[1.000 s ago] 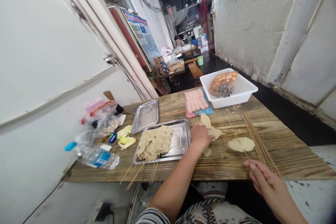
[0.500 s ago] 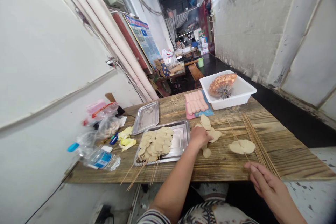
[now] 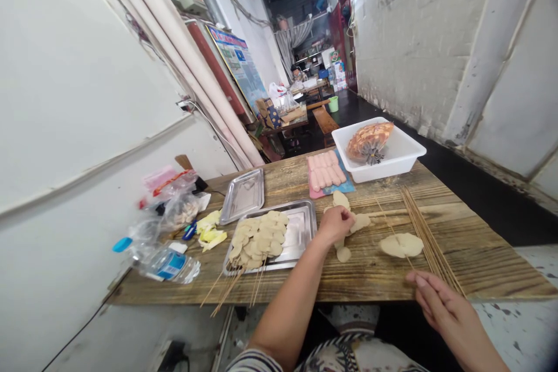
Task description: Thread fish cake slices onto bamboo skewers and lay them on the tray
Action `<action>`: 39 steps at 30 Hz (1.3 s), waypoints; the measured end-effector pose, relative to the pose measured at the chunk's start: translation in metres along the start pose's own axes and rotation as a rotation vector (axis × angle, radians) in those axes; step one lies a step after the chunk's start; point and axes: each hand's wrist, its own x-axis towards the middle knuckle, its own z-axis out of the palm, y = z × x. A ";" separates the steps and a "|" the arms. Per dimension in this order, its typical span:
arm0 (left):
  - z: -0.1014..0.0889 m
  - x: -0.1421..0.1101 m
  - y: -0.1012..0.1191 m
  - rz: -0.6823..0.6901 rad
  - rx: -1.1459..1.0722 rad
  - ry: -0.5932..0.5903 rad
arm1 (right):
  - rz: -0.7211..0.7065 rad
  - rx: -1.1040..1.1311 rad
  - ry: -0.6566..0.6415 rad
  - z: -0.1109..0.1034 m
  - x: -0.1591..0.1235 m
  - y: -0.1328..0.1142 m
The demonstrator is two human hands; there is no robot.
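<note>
My right hand (image 3: 442, 302) pinches the lower end of a thin wooden skewer (image 3: 383, 207) over the table's front edge. Pale, thin oval slices, which look like potato, are threaded on it as a flat piece (image 3: 401, 245). My left hand (image 3: 336, 224) is closed in a pinch above loose pale slices (image 3: 360, 222); what lies between its fingertips is hidden. Another loose slice (image 3: 343, 254) rests just below that hand. To its left, a metal tray (image 3: 300, 226) holds a heap of skewered slices (image 3: 259, 238), sticks pointing toward me.
Bare skewers (image 3: 429, 238) lie at the right. Behind are a pack of pink sausages (image 3: 325, 171) and a white tub (image 3: 383, 171) with a bagged reddish food. A second metal tray (image 3: 243, 195), plastic bags (image 3: 178, 203) and a water bottle (image 3: 174, 264) stand left.
My left hand has lifted slightly and shifted a little right, its fingers drawn together. The loose slices by its fingertips have shifted slightly. My right hand and the skewer are nearly still.
</note>
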 end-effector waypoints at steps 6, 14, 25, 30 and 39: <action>0.015 0.005 -0.004 -0.059 -0.170 0.055 | 0.007 -0.035 -0.070 0.000 0.001 0.006; 0.024 0.016 0.001 -0.062 -0.123 0.126 | -0.013 -0.061 -0.079 0.000 -0.001 0.012; 0.010 0.006 -0.005 -0.246 -0.907 0.029 | -0.032 -0.036 -0.193 -0.002 -0.003 0.032; -0.012 -0.007 0.001 -0.242 -1.146 0.023 | 0.040 -0.036 -0.259 0.000 -0.009 0.032; -0.035 -0.019 0.004 -0.139 -1.157 0.053 | 0.021 -0.099 -0.252 0.005 -0.010 0.026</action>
